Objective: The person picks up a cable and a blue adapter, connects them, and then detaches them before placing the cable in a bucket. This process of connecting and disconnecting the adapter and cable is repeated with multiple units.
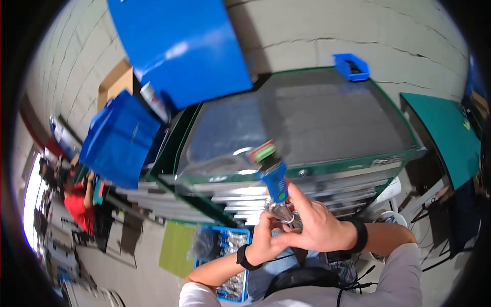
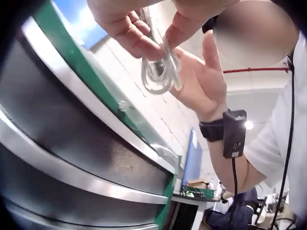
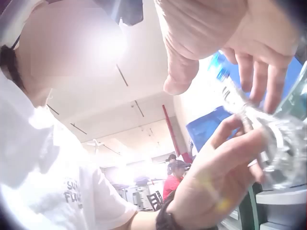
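Note:
My left hand (image 1: 267,241) pinches a coiled clear cable (image 1: 283,213) between thumb and fingers. The loops of the coil (image 2: 160,79) hang below those fingertips in the left wrist view. At the coil's upper end stands a blue piece (image 1: 276,185) with a green dot and a dark, green and red tip. My right hand (image 1: 325,225) is beside it, index finger extended along the blue piece. In the right wrist view, the right hand (image 3: 225,38) has its thumb apart and its other fingers straight, close over the cable. Both hands are in front of the cabinet.
A green-edged drawer cabinet (image 1: 327,117) with a dark top stands ahead, a small blue bin (image 1: 352,67) at its back. Below left, a blue crate (image 1: 248,240) holds clear-wrapped items. A blue bag (image 1: 120,138) is at left, a green table (image 1: 445,133) at right. A person in red (image 1: 81,211) is farther left.

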Demonstrator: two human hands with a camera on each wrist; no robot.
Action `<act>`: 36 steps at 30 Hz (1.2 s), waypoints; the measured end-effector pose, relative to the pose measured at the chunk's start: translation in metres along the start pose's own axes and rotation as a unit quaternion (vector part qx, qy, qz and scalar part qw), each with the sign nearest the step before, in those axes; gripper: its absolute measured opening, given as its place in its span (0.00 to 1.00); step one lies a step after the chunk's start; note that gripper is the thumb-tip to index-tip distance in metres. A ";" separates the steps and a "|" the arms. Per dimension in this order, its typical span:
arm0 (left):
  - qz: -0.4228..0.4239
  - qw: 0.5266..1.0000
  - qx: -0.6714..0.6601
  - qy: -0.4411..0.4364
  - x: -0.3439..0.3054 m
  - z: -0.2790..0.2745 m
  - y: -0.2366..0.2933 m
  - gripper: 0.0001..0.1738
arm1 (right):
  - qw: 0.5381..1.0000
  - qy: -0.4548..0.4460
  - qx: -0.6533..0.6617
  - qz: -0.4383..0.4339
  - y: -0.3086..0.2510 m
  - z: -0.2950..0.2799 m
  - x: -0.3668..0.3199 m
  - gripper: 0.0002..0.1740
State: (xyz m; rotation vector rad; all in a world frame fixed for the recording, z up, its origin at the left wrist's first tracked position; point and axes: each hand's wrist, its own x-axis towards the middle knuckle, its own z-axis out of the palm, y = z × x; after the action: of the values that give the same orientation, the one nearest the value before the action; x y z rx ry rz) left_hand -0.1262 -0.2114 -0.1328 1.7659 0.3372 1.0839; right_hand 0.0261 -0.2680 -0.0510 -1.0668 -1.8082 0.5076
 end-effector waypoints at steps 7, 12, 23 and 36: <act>0.011 0.983 0.062 -0.171 0.083 0.007 0.049 0.22 | 0.992 0.120 -0.043 -0.011 0.027 -0.062 -0.003 0.33; 0.067 0.991 0.045 -0.106 0.146 -0.004 0.068 0.35 | 0.997 0.021 0.015 0.069 0.032 -0.118 0.014 0.32; -0.032 0.990 -0.093 -0.102 0.257 -0.011 0.038 0.12 | 0.928 0.052 -0.366 -0.046 0.067 -0.164 0.088 0.24; -0.240 0.951 -0.173 -0.090 0.310 -0.043 -0.028 0.22 | 0.981 -0.089 -0.058 0.164 0.136 -0.190 0.172 0.16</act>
State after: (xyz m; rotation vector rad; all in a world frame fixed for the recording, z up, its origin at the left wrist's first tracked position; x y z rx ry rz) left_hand 0.0201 0.0284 0.0070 1.3582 0.4108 0.5856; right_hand 0.2235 -0.0711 0.0289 -1.4525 -1.8417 0.7207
